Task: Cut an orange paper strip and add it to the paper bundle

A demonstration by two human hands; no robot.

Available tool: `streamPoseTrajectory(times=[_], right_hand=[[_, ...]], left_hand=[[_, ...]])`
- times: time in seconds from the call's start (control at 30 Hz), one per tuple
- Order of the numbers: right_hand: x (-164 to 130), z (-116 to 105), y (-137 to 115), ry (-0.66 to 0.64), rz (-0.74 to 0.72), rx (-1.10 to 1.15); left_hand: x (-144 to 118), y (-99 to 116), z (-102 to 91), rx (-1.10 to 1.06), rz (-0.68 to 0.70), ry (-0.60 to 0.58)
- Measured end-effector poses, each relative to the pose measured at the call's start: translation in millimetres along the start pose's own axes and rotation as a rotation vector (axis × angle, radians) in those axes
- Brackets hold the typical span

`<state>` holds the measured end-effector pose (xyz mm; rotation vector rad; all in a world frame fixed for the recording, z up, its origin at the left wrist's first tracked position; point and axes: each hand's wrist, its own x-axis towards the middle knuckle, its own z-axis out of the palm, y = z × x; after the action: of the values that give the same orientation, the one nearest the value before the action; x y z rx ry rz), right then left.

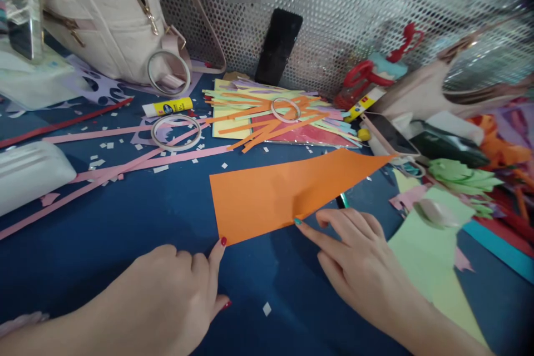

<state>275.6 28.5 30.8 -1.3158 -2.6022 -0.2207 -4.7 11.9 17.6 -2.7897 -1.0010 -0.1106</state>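
The left hand (179, 283) lies nearest, partly closed: its index finger is stretched out onto the near left corner of the orange paper (271, 194), its thumb stands apart and the other fingers curl under. The right hand (359, 253), loosely open, points its index fingertip onto the paper's near edge, right of that corner, its other fingers bent. Neither hand grasps anything. The sheet lies on the blue table (262, 272) just beyond both fingertips, reaching far past the right hand and narrowing to the right. A white scrap (267, 308) sits between the hands. Farther off are orange strips (262, 132) and a tape roll (176, 147); green paper (438, 242) lies right of the right hand.
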Motion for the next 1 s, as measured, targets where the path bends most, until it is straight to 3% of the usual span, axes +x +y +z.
streamPoseTrajectory(times=[0.3, 0.47, 0.53, 0.67, 0.83, 1.0], right_hand=[[-12.4, 3.2, 13.0, 0.006, 0.049, -0.078], [-1.6, 0.6, 22.4, -0.002, -0.008, -0.083], [8.0, 0.1, 28.9, -0.059, 0.008, -0.037], [28.8, 0.6, 36.6, -0.302, 0.081, 0.165], [50.0, -0.8, 13.6, -0.393, 0.063, 0.349], [68.8, 1.9, -24.0, -0.401, -0.078, 0.41]], left_hand=[[2.2, -1.8, -4.6, -0.008, 0.013, 0.004], [5.3, -6.0, -6.1, 0.007, 0.052, 0.068], [6.8, -7.0, -6.0, 0.008, 0.053, 0.078], [11.1, -9.9, -6.7, -0.043, 0.0, 0.132], [16.4, -17.2, -11.3, -0.115, 0.07, 0.217], [16.8, -23.4, -5.0, -0.153, 0.107, 0.134]])
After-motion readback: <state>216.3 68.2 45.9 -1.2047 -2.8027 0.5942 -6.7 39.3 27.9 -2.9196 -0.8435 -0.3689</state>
